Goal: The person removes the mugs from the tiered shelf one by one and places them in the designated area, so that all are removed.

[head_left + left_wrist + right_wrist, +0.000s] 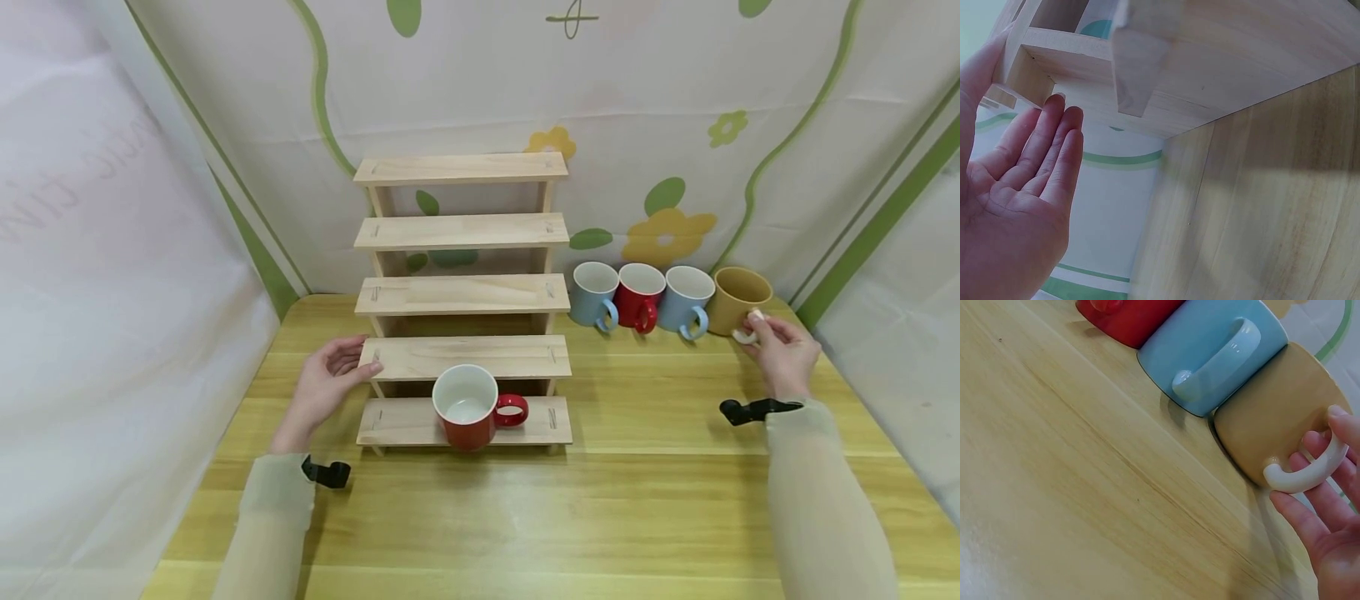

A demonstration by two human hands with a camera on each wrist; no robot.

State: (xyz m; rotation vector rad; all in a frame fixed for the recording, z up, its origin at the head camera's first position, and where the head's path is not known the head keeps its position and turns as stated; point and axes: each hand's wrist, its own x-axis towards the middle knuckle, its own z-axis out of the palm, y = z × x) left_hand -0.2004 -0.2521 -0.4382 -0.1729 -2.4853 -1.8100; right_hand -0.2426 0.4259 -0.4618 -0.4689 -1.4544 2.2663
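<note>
At the right end of a row of mugs, my right hand (785, 354) holds the white handle of a mustard-yellow mug (741, 296). In the right wrist view, the thumb lies on top of that handle (1310, 475) and the fingers go around it. My left hand (327, 379) holds the left end of a wooden stepped rack (465, 354) at its second step from the bottom. The thumb rests on the board and the fingers (1054, 150) lie by its end and underside. On the rack's lowest step stands an upright red mug (468, 408), white inside, its handle pointing right.
Between the rack and the yellow mug stand a light-blue mug (594, 296), another red mug (640, 297) and a second light-blue mug (686, 298), close together. A patterned cloth (465, 83) hangs behind the wood-grained table (480, 525).
</note>
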